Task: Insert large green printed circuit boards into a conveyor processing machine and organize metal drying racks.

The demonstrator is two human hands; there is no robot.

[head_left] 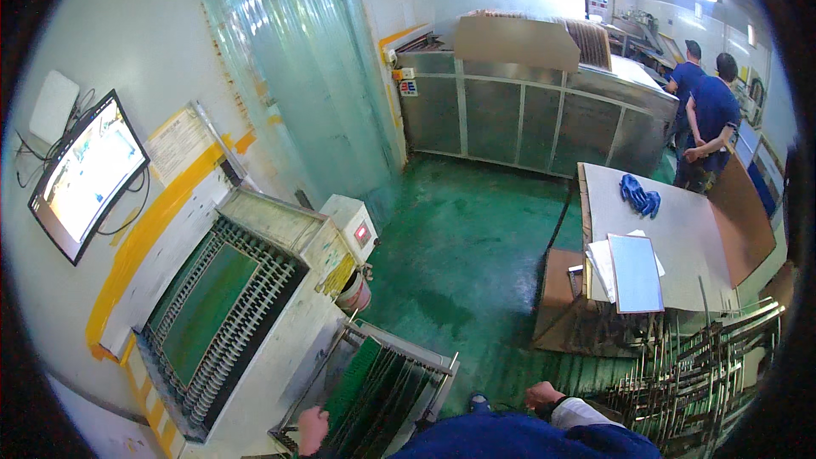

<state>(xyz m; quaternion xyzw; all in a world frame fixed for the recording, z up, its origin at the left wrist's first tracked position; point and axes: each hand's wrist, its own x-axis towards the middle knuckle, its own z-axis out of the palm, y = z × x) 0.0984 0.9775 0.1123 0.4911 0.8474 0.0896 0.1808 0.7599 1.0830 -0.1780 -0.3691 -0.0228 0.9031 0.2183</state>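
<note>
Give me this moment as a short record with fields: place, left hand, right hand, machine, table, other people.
place: workshop with a green floor
left hand: left hand on the edge of a slotted rack holding green boards
right hand: right hand closed in a loose fist, holding nothing visible, beside a metal rack
machine: roller conveyor carrying a green panel
table: grey table with blue gloves, papers and a flat panel
other people: two persons in blue, backs turned

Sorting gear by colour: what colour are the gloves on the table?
Blue. The gloves lie on the grey table, seen in the head view.
</note>
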